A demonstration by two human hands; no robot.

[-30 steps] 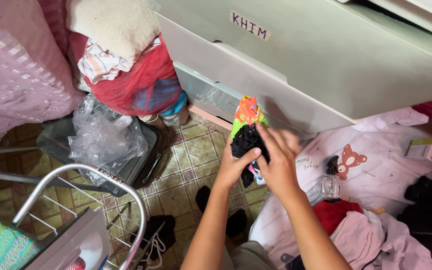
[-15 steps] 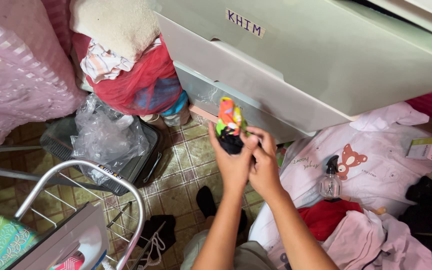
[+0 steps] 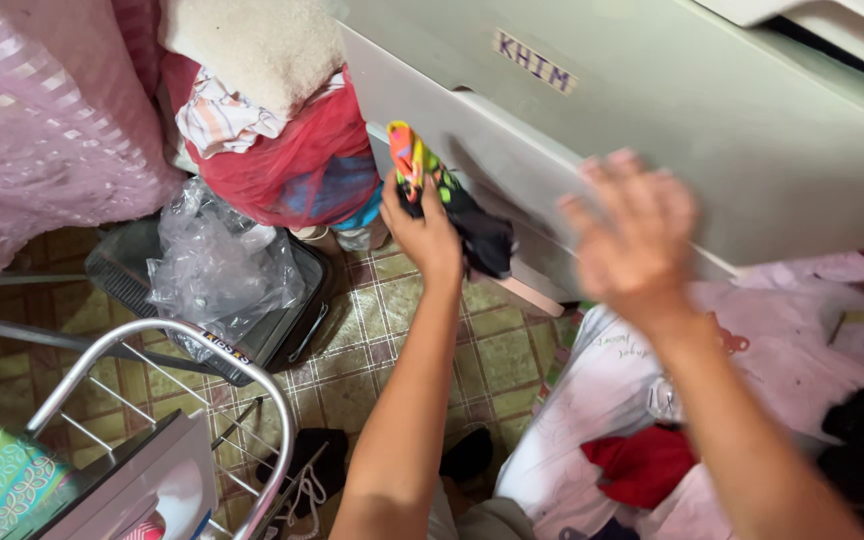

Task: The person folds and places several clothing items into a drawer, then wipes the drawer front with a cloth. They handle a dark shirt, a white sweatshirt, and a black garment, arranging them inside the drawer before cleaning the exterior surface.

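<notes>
Tiled floor in green and brown squares runs under everything, with a pale grey plastic drawer unit filling the upper right of the frame. My left hand, just left of centre, is clenched around a rolled bundle of cloth: its bright orange-and-green end sticks up above my thumb toward the upper left, and its black end hangs out to the lower right, so the long axis slants across the frame from upper left to lower right. The bundle sits right against the front of the drawer unit, at the lip of the lower drawer; I cannot tell whether it touches. My right hand, right of centre, is empty, fingers spread wide and blurred, palm facing the drawer front. It is well apart from the bundle, which lies to its left, so my left hand is the nearer one by far. Outward from there, a red bag stuffed with clothes stands at upper left, a crumpled clear plastic bag lies on a dark tray below it, a metal rack curves through the lower left, and white and red garments are heaped at lower right.
</notes>
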